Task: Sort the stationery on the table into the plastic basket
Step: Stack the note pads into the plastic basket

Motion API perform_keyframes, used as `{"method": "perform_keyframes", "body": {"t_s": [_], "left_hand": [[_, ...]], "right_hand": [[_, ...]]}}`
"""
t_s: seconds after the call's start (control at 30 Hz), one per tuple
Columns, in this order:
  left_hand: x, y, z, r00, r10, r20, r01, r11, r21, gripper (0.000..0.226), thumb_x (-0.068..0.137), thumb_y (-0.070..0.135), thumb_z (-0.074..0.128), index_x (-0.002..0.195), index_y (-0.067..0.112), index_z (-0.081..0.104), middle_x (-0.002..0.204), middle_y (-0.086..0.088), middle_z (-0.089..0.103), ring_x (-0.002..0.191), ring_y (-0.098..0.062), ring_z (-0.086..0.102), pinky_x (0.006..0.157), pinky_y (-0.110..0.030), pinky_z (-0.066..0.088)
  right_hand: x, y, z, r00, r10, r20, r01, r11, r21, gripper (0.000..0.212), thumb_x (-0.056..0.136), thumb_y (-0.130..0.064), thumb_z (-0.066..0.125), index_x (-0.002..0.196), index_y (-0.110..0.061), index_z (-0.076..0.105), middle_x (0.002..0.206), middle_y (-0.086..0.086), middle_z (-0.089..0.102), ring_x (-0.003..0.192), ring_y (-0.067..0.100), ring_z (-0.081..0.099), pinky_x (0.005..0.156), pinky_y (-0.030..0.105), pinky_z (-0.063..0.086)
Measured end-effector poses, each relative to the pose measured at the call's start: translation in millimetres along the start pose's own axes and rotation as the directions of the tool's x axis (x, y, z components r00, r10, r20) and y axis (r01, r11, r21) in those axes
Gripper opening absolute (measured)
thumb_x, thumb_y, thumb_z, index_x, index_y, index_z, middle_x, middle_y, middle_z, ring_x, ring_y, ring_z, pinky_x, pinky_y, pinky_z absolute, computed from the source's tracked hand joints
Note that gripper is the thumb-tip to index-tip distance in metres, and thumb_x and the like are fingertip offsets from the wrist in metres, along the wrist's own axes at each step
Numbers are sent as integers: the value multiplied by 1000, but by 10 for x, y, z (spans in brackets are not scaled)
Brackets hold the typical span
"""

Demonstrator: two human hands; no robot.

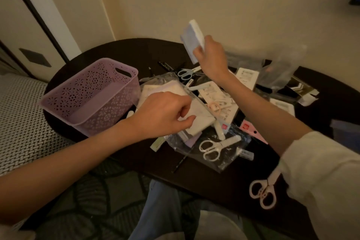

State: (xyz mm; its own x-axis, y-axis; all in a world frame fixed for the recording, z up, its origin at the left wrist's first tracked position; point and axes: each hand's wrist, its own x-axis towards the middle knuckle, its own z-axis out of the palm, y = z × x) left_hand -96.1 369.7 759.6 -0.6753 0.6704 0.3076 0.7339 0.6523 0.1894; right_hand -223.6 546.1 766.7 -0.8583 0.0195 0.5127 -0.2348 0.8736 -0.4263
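Observation:
A purple perforated plastic basket (91, 93) stands on the left of the dark round table (124, 52), with nothing visible inside it. My left hand (161, 115) pinches a flat white packet (196, 119) lying on the pile beside the basket. Raised above the middle of the table, my right hand (211, 56) grips a pale blue-white pad (192, 39). White scissors (212, 148) lie in a clear bag near the front. Blue scissors (185, 73) lie at the back, and pink scissors (263, 191) near the front right edge.
Loose white cards, clear bags, pens and a pink card (251, 128) litter the table's centre and right. A blurred clear bag (282, 68) sits at the back right. A woven patterned seat (21, 122) is to the left, and a wall behind.

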Motion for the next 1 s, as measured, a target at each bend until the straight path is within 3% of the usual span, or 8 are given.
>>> {"method": "perform_keyframes", "body": {"t_s": [0.1,0.2,0.4,0.47,0.63,0.83,0.9,1.0], "left_hand": [[-55,103,50,994,-62,-90,64,998,19,25,85,40,64,81,20,50,64,8,54,58,-13,54,50,-33,43],[-97,205,109,988,-96,-120,105,992,71,33,83,49,65,90,19,52,71,10,52,62,-13,54,51,-32,42],[-79,263,173,983,-42,-178,83,970,230,27,92,38,59,94,12,65,80,-2,63,68,-23,61,51,-29,38],[-60,276,189,984,-1,-176,51,958,282,25,94,31,56,88,10,68,80,-5,65,65,-26,61,49,-29,35],[-21,274,219,987,-1,-162,46,961,273,28,97,26,51,83,10,70,77,-3,62,64,-21,58,50,-28,33],[-2,297,207,977,-35,-211,81,974,211,25,97,25,54,88,10,72,80,-3,63,67,-19,58,51,-27,38],[-2,321,202,974,-45,-221,91,975,202,25,97,26,55,87,10,71,78,-2,61,65,-14,50,53,-25,32],[-1,334,203,977,-54,-208,96,976,194,26,97,28,55,87,10,72,80,-2,61,67,-17,53,54,-27,33]], "right_hand": [[-453,32,-314,984,168,-66,-145,954,262,15,94,-20,48,88,-6,46,73,-3,44,59,6,37,48,18,27],[-911,82,-601,936,351,-39,-294,837,462,16,93,-20,48,91,-5,54,85,6,56,73,14,53,59,25,45],[-1554,65,-1053,759,588,280,-511,272,815,15,98,-16,41,86,-21,48,93,0,59,90,14,61,71,28,56],[-1655,110,-1135,728,583,360,-565,214,797,7,94,-17,45,91,-19,51,97,4,62,90,18,62,73,33,54],[-1784,190,-1238,662,503,556,-736,294,610,16,87,-23,52,102,-17,58,99,10,65,93,25,60,83,41,49],[-1980,141,-1056,558,493,667,-827,390,404,31,93,-25,50,119,-8,52,88,10,65,68,17,61,65,28,48],[-2042,104,-940,531,480,698,-847,294,443,34,95,-26,50,124,-9,49,94,11,66,68,18,62,60,27,49],[-2091,59,-782,509,418,752,-827,-4,562,35,98,-18,48,130,-8,41,111,16,64,86,26,67,66,33,56]]}}
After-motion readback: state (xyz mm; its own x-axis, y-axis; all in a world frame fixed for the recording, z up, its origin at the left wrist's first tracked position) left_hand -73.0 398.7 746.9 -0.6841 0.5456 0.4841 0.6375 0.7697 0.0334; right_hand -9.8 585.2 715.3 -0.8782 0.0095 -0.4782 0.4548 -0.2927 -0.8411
